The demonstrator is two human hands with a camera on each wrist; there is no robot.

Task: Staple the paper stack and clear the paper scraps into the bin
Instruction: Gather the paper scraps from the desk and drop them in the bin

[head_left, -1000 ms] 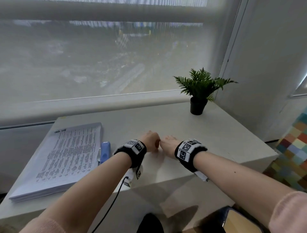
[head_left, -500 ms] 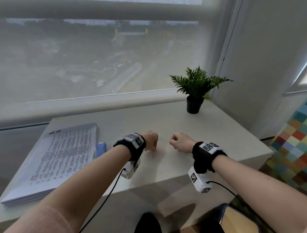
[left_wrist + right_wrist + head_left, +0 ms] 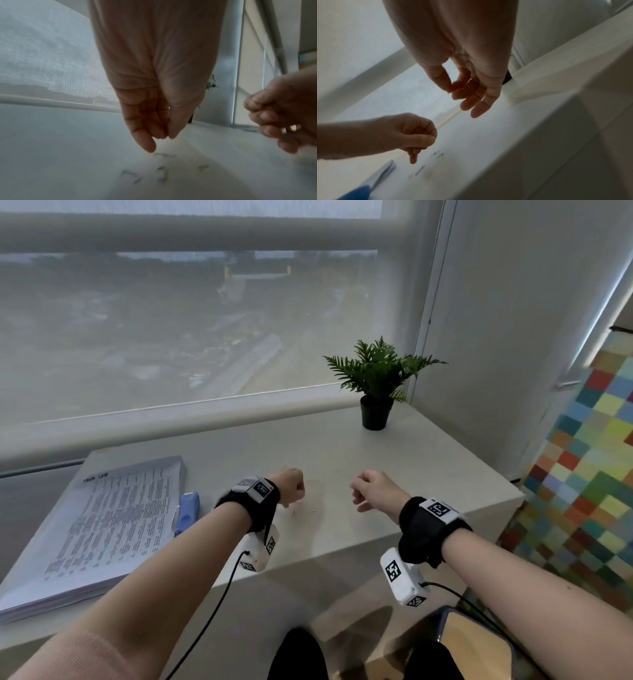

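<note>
Since the frame half a second earlier, the two hands have moved further apart, and the right hand (image 3: 371, 487) has drawn back toward the near edge of the surface (image 3: 428, 474); one second earlier the hands were touching at the middle of the surface. The paper stack (image 3: 102, 529) and the blue stapler (image 3: 187, 512) have not moved.

Left hand (image 3: 289, 486): fingers curled downward with thumb and fingertips pressed together; the little finger (image 3: 145, 143) points down, just above the surface. Whether anything lies between the fingertips cannot be told. Right hand: fingers loosely curled, thumb tip against the index finger; whether it pinches anything cannot be told either.

Several small bent staples (image 3: 132, 175) lie loose on the surface directly below and just in front of the left hand. They are blurred in the wrist views and barely visible in the head view.

The paper stack lies at the left end of the surface, printed side up, reaching the near edge. The stapler lies just beside the right edge of the stack, between the stack and the left forearm.

A potted plant (image 3: 376, 385) stands at the far right corner of the surface, well apart from both hands. A window with a translucent blind (image 3: 171, 320) runs along the far edge. Nothing lies between the two hands except the loose staples near the left one.
</note>
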